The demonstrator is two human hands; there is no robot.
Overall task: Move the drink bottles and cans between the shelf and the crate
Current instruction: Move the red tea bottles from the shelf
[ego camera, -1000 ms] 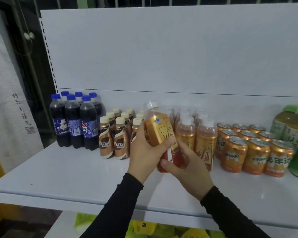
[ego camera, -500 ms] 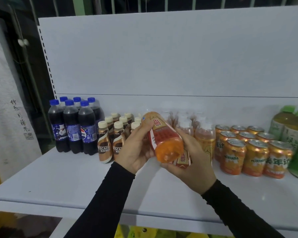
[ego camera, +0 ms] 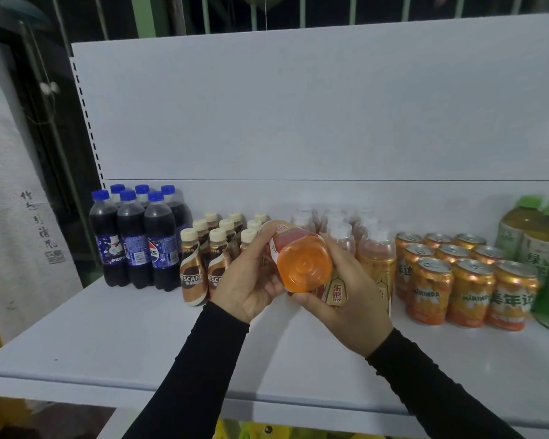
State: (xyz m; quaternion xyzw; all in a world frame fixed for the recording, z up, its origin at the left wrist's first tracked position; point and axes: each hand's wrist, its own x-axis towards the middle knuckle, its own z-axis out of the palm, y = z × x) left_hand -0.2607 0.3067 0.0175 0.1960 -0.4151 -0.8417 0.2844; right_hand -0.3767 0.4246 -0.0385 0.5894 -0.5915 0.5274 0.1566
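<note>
- In the middle of the frame I held an orange drink bottle (ego camera: 301, 261) tipped over, its round base turned toward the camera and its red and gold label running back toward the shelf's rear panel.
- My left hand (ego camera: 251, 280) gripped the bottle from the left, fingers curled round its side and the thumb lying along the upper edge.
- My right hand (ego camera: 346, 299) cupped the bottle from the right and below, its fingers wrapped behind it and the thumb under the base.
- The bottle was off the white shelf (ego camera: 108, 337), raised above its front half and in front of the standing rows.
- At the left of the frame stood Pepsi bottles (ego camera: 140, 239) with blue caps, grouped close together at the back of the shelf.
- Just right of them stood Nescafe bottles (ego camera: 192, 267) with cream caps, partly hidden behind my left hand.
- Behind my hands stood more orange bottles with clear caps (ego camera: 374, 258), one gold label showing just below the held bottle.
- Right of centre sat Mirinda cans (ego camera: 431, 289) in tight rows, touching one another.
- At the far right edge stood green tea bottles (ego camera: 533, 239) with green caps, partly cut off and blurred.
- Black sleeves (ego camera: 203, 375) covered both forearms up to the wrists.
</note>
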